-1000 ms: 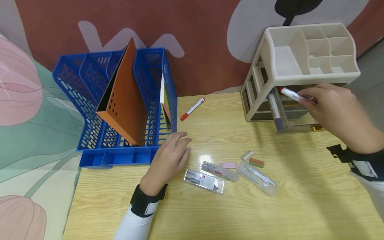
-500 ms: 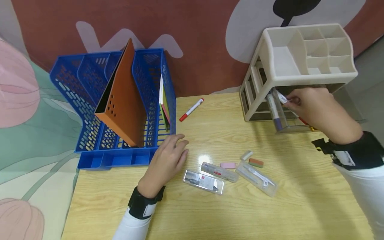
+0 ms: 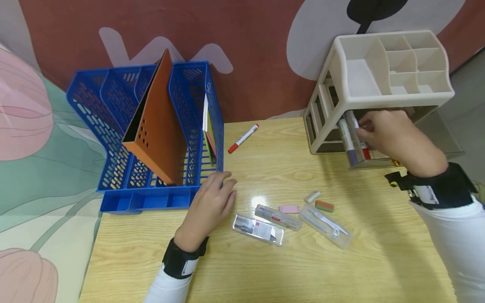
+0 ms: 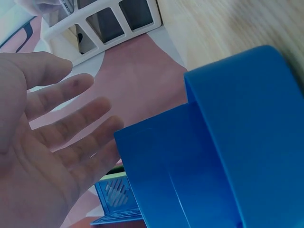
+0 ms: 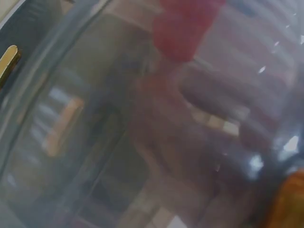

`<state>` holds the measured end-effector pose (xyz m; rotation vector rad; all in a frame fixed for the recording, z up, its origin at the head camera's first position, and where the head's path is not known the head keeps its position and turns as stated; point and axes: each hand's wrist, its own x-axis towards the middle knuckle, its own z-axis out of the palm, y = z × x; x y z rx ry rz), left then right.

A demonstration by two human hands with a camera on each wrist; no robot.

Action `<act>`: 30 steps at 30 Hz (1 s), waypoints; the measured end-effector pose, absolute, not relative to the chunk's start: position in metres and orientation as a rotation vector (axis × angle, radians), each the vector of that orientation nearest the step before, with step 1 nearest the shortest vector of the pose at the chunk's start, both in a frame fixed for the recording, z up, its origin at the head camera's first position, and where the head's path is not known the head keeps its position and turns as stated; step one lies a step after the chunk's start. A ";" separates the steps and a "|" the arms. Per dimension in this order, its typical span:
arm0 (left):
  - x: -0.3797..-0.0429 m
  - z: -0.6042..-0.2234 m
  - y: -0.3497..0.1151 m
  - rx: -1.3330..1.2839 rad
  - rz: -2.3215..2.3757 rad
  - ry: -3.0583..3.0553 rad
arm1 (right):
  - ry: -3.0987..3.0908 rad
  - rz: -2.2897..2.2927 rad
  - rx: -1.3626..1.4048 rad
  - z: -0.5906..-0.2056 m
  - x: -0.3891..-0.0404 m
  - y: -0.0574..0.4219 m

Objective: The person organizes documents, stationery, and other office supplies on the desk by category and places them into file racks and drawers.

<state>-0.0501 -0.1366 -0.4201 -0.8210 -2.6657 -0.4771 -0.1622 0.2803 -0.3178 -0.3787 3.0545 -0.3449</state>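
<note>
My right hand (image 3: 394, 136) reaches into the pulled-out clear drawer (image 3: 379, 163) of a white desktop organizer (image 3: 398, 101). Its thumb and fingertips pinch a red-capped marker (image 3: 365, 150), which lies along the drawer's left side. Beside it is a purple-capped marker (image 3: 347, 143). The right wrist view looks blurrily through clear plastic, with the marker's red end (image 5: 183, 33) near the top. My left hand (image 3: 207, 206) holds nothing; its fingers are loosely spread by the front right corner of the blue file rack (image 3: 151, 198). Its palm (image 4: 38, 180) shows in the left wrist view.
An orange binder (image 3: 159, 126) and thin notebooks (image 3: 208, 130) stand in the rack. Another red marker (image 3: 243, 139) lies on the table between rack and organizer. Several clear cases, including a compass case (image 3: 326, 226), and erasers such as a pink one (image 3: 289, 209) lie at mid-table.
My right hand has moved left and deeper into the drawer, bringing the red-capped marker down inside; its red end now points toward the front. The left hand has stayed almost still.
</note>
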 end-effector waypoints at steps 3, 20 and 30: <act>-0.050 -0.422 -0.138 -0.821 -0.474 -2.660 | 3.027 -0.338 -0.361 -0.316 -0.158 0.280; -0.047 -0.425 -0.139 -0.789 -0.495 -2.668 | 3.476 -0.595 -0.372 -0.298 -0.076 0.240; -0.040 -0.423 -0.135 -0.781 -0.501 -2.644 | 3.532 -0.788 -0.756 -0.316 -0.058 0.211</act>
